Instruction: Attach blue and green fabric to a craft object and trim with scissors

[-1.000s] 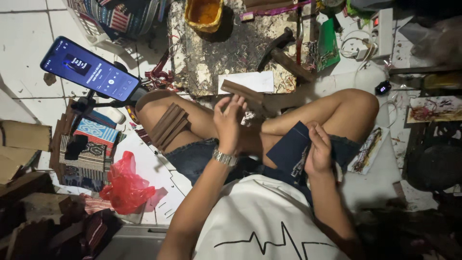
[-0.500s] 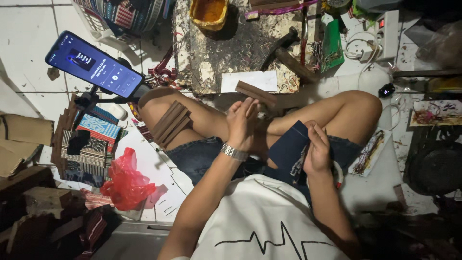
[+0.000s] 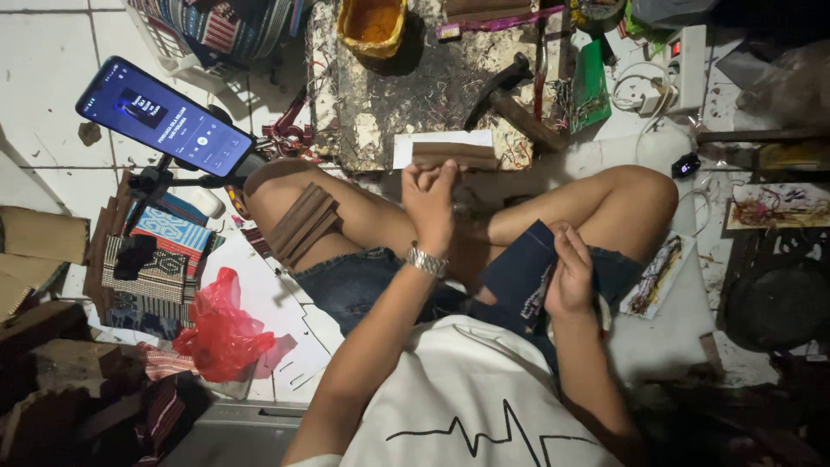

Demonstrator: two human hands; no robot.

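Our left hand pinches the brown strip lying crosswise at twelve o'clock, while our right hand grips dark cloth.

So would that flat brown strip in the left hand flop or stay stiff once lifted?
Probably fairly stiff: the flat brown strip looks straight past the left hand without drooping. Likely light, since it looks thin. Its matte-looking surface probably isn't slippery.

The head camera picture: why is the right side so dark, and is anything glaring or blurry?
Head view: light falls on the left, where the white floor tiles look bright; the right edge and bottom corners sink into shadow. The lit phone screen glows but is not washed out. The left hand and right hand look fairly sharp.
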